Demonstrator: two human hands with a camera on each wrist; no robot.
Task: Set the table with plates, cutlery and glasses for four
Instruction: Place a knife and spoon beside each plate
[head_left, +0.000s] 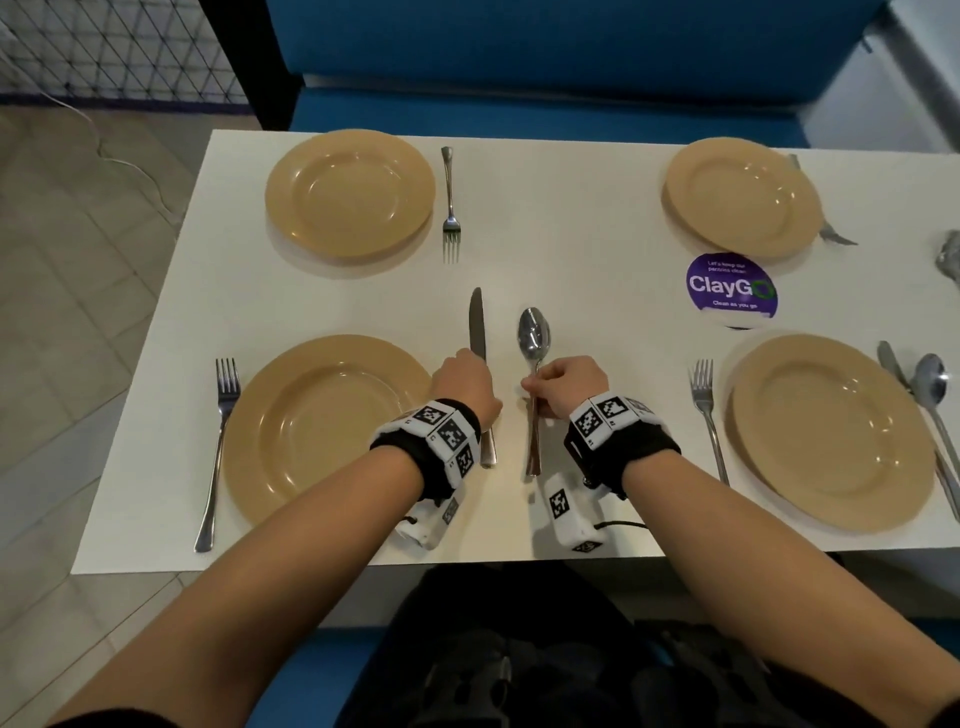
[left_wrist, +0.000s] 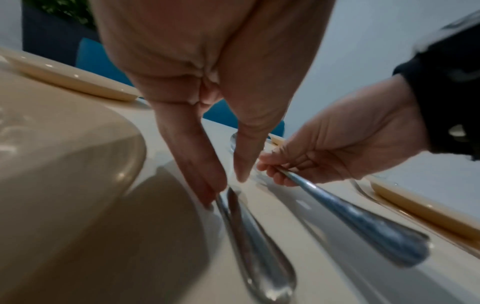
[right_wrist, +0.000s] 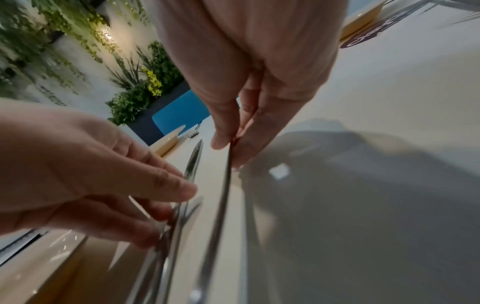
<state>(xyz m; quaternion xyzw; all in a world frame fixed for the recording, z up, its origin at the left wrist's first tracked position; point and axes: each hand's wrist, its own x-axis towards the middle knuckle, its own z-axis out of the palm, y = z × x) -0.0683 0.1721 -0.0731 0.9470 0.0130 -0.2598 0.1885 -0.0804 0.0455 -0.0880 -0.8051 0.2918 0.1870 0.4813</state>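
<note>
Four tan plates sit on the white table (head_left: 571, 249). Right of the near left plate (head_left: 327, 431) lies a knife (head_left: 477, 322), blade pointing away. My left hand (head_left: 465, 382) pinches its handle (left_wrist: 254, 242) between thumb and fingers (left_wrist: 207, 185). Beside it lies a spoon (head_left: 533, 338), bowl up. My right hand (head_left: 535, 387) pinches its thin handle (right_wrist: 221, 205) low over the table. A fork (head_left: 221, 447) lies left of the near left plate. The near right plate (head_left: 831, 431) has a fork (head_left: 706, 410) on its left and a knife and spoon (head_left: 930, 384) on its right.
The far left plate (head_left: 350, 195) has a fork (head_left: 450, 202) on its right. Cutlery (head_left: 836, 236) pokes out from behind the far right plate (head_left: 743, 197). A purple round sticker (head_left: 731, 291) is on the table. More metal cutlery (head_left: 948, 260) lies at the right edge. A blue bench (head_left: 519, 52) stands behind.
</note>
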